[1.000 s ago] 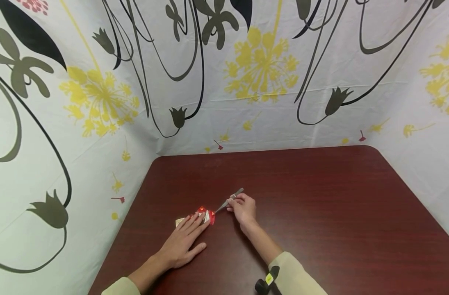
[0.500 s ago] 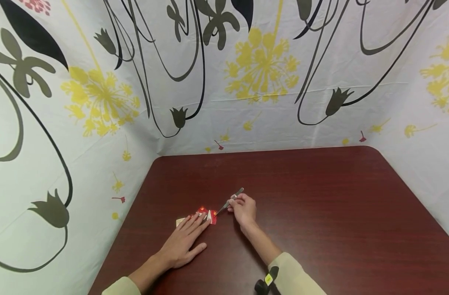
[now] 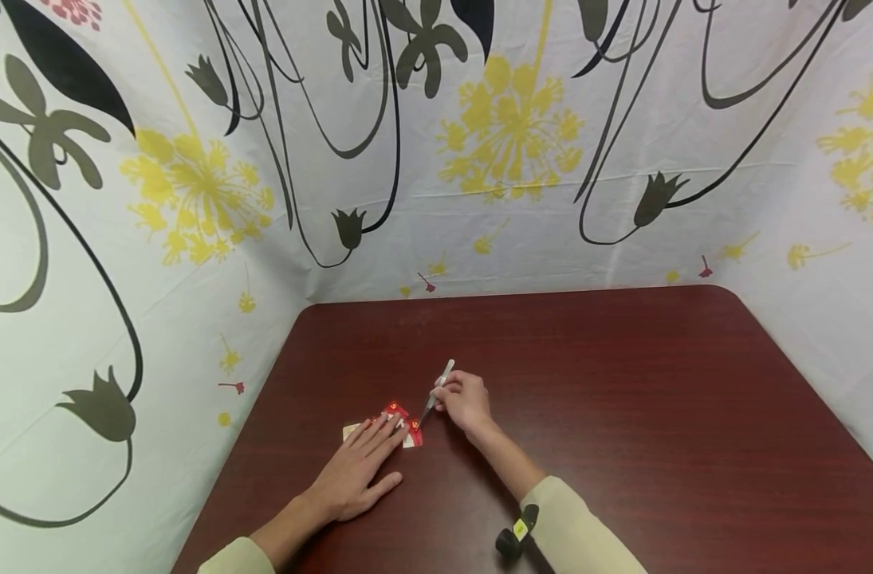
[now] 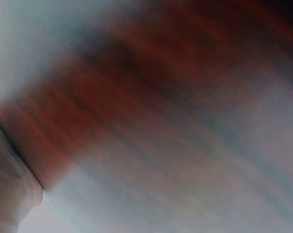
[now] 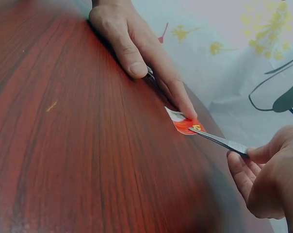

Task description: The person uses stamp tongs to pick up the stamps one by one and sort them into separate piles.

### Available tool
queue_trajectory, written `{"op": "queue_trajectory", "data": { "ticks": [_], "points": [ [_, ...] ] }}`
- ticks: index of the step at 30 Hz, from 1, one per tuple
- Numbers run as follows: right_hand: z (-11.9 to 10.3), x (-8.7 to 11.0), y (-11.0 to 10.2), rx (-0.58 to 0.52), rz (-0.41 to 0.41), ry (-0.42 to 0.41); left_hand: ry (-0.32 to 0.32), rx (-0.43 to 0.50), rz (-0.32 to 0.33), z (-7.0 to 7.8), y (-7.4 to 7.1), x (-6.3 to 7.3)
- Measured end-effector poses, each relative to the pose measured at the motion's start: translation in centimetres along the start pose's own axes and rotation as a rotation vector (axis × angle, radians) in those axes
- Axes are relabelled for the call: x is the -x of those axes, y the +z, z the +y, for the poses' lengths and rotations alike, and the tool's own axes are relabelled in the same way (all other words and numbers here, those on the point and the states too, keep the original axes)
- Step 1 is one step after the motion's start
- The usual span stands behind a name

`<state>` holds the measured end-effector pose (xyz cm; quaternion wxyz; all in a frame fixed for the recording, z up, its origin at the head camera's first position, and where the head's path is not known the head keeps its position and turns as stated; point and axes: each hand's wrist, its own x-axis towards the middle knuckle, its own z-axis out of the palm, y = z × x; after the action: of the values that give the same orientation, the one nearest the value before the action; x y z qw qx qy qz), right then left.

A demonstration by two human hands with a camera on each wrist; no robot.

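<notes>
Tweezers (image 5: 223,141) swung leftward, red-and-white paper (image 5: 182,126) turned, left hand (image 3: 355,470) unmoved

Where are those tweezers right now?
Right of centre in the right wrist view: the tweezers are in the right hand, tips at the red paper by the left hand.

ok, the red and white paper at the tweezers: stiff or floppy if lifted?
Probably floppy and light: the paper looks thin. Without the left hand resting on its edge, it might slide or twist if the tweezers push it.
</notes>
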<state>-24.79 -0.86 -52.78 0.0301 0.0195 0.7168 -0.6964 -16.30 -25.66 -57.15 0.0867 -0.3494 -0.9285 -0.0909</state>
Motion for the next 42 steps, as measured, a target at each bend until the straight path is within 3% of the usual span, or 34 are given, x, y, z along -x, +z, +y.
{"op": "queue_trajectory", "data": {
  "ticks": [5,17,30,42],
  "points": [
    [0.0,0.0,0.5,-0.004,-0.002,0.003,-0.014,0.012,-0.026,0.0,-0.1,0.0],
    [0.4,1.2,0.3,0.004,0.034,0.022,-0.009,-0.001,-0.014,0.0,-0.1,-0.1],
    [0.3,0.3,0.3,0.052,0.192,-0.037,-0.058,0.038,-0.073,0.0,-0.1,-0.2],
    [0.5,0.5,-0.2,-0.008,0.198,0.029,-0.053,0.026,-0.061,0.1,0.0,-0.1]
  ]
}}
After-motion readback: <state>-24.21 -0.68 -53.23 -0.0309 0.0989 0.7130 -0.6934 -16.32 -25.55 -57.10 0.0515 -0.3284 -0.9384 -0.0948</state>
